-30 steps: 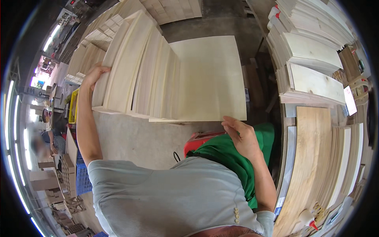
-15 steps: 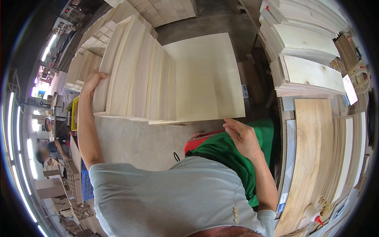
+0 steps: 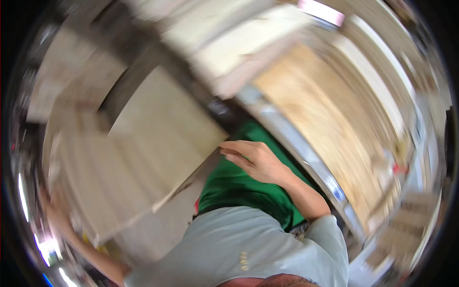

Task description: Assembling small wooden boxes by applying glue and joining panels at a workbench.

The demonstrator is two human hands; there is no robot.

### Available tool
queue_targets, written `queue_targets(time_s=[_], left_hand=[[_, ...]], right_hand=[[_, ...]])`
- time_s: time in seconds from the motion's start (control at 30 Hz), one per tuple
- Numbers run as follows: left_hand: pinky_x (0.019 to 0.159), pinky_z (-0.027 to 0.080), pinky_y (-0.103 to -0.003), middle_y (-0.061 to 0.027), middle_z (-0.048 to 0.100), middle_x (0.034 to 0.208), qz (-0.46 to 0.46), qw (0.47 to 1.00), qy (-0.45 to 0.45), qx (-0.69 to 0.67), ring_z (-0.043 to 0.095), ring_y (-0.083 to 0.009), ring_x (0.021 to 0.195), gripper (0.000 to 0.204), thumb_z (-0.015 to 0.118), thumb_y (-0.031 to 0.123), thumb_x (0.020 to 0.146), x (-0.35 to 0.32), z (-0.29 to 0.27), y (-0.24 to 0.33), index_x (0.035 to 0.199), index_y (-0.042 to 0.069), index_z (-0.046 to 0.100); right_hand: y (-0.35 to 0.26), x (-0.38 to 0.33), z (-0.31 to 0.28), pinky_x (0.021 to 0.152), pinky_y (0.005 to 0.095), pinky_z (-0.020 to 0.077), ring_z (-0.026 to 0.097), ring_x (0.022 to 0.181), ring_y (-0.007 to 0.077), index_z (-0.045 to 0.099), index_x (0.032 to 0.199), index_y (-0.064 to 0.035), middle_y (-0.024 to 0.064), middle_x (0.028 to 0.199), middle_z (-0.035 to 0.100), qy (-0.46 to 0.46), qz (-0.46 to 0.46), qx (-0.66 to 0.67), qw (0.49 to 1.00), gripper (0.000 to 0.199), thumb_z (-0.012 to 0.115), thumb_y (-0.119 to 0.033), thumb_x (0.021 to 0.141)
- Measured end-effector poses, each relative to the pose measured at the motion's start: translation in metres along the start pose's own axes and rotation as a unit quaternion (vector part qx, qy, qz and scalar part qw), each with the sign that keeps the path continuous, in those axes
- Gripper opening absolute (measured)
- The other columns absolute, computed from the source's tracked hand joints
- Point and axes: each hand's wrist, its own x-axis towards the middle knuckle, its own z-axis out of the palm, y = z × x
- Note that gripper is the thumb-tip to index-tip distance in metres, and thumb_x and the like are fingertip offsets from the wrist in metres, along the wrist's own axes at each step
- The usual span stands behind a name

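A large pale wooden board lies at the near end of a row of overlapping wooden boards, left of centre. At its near right corner is my right hand, fingers drawn together and pinching the edge. My left hand, smeared by motion, is against the far left side of the row. Its fingers cannot be made out. The green cloth at my waist hangs below my right hand.
On the right stands a bench with a long yellowish plank and upright boards beside it. Stacked pale boards are at its far end. A white bottle with a red tip lies on the right. More wood stacks stand far left.
The view has swung to the right, so the boards appear farther left and tilted, and the bench nearer the middle. Both hands stay at the boards.
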Motion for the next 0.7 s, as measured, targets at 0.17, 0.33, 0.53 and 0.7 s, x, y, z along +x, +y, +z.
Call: queue_targets(time_s=[0.17,0.33,0.53,0.7], left_hand=[[0.071,0.048,-0.024,-0.0083,0.066,0.089,0.116,0.828,-0.367,-0.407,0.061,-0.0123,0.08,0.031,0.055,0.016,0.093,-0.115,0.091,0.242,0.12,0.001,0.059],[0.092,0.045,-0.029,-0.0112,0.063,0.113,0.246,0.589,-0.521,-0.567,0.059,-0.0173,0.105,0.031,0.057,0.009,0.092,-0.21,0.151,0.516,0.12,-0.004,0.056],[0.095,0.043,-0.037,-0.0276,0.058,0.119,0.477,0.721,-0.305,-0.4,0.055,-0.0355,0.115,0.068,0.07,0.041,0.076,-0.235,0.246,0.749,0.123,-0.005,0.054],[0.085,0.047,-0.04,-0.0223,0.066,0.102,0.444,0.691,-0.407,-0.4,0.063,-0.0344,0.097,0.054,0.072,0.039,0.07,-0.245,0.269,0.766,0.103,-0.003,0.066]], right_hand=[[0.007,-0.067,-0.089,0.078,0.0351,0.0506,0.065,0.088,0.0259,0.062,0.111,-0.0008,0.0164,0.101,0.067,0.395,0.055,-0.08,0.914,0.024,0.059,-0.012,0.09],[0.043,-0.158,-0.219,0.079,0.035,0.0486,0.062,0.09,0.0284,0.058,0.116,0.002,0.0195,0.107,0.063,0.668,0.112,-0.256,0.69,0.032,0.06,-0.015,0.089],[0.091,-0.24,-0.323,0.091,0.047,0.0414,0.054,0.107,0.0401,0.054,0.118,0.0029,0.0247,0.114,0.057,0.608,0.315,-0.509,0.522,0.044,0.062,-0.025,0.085],[0.083,-0.238,-0.324,0.09,0.0444,0.0434,0.058,0.102,0.0391,0.06,0.111,0.0025,0.0256,0.107,0.062,0.6,0.403,-0.335,0.605,0.046,0.062,-0.033,0.081]])
